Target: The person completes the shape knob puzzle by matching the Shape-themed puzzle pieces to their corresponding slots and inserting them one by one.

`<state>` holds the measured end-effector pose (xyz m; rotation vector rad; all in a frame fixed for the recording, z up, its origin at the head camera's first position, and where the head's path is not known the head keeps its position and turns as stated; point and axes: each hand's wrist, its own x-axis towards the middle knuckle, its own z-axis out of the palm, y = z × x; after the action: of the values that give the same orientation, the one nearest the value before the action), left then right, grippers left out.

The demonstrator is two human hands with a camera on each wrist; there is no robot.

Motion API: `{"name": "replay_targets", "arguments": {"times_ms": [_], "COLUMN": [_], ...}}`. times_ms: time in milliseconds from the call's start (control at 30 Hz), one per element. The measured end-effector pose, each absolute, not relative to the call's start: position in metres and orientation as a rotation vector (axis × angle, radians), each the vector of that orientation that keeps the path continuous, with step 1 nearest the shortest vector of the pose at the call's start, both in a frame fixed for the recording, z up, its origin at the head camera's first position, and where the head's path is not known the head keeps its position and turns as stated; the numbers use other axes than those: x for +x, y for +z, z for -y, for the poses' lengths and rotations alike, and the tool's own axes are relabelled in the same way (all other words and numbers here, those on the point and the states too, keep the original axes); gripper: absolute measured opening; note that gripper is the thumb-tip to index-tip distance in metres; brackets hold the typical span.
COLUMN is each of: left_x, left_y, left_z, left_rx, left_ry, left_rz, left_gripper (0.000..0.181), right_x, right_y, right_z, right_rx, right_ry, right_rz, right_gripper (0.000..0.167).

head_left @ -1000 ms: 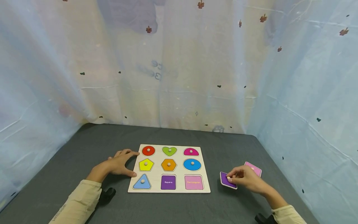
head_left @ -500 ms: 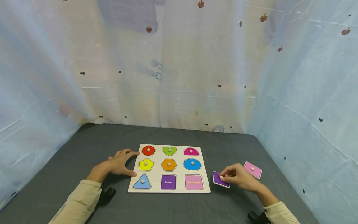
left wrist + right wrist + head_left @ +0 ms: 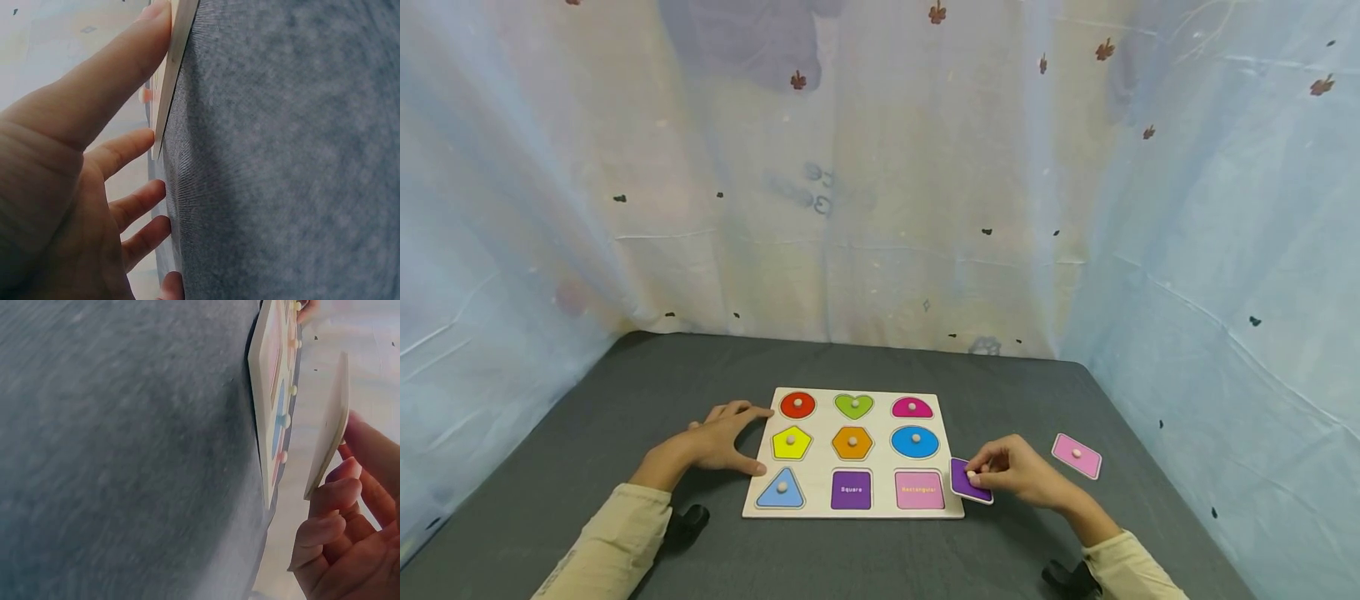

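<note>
A purple square puzzle piece (image 3: 964, 485) hangs by its small knob from the thumb and fingers of my right hand (image 3: 1026, 475). In the right wrist view the piece (image 3: 331, 425) is seen nearly edge-on, raised above the table. From the head, it overlaps the right edge of the wooden puzzle board (image 3: 880, 462). My left hand (image 3: 722, 437) rests at the board's left edge, thumb and index finger touching it, fingers spread. The board's bottom row shows a purple recess marked "Square" (image 3: 852, 490) and a pink recess marked "Rectangular" (image 3: 919, 490).
A pink rectangular knobbed piece (image 3: 1077, 456) lies on the dark grey table (image 3: 880, 558), right of the board. Several knobbed shapes sit in the board, among them a blue triangle (image 3: 780, 493) and a blue oval (image 3: 902, 442). A pale curtain (image 3: 880, 208) surrounds the table.
My right hand has carried the purple square piece leftward to the board's right edge, uncovering the pink piece behind it. The left hand and the board have stayed in place.
</note>
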<state>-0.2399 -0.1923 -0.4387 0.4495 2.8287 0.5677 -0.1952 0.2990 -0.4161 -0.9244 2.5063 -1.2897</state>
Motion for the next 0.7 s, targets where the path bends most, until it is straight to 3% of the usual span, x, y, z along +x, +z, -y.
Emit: {"name": "replay_targets", "arguments": {"times_ms": [700], "left_x": [-0.241], "left_y": [-0.439], "left_z": [0.193], "left_rx": [0.465], "left_ry": [0.583], "left_rz": [-2.819], "left_gripper": [0.099], "right_x": [-0.205], "right_y": [-0.418], "right_z": [-0.261], "right_rx": [-0.945], "right_ry": [-1.282], "right_rz": [-2.435], "right_gripper": [0.011]}}
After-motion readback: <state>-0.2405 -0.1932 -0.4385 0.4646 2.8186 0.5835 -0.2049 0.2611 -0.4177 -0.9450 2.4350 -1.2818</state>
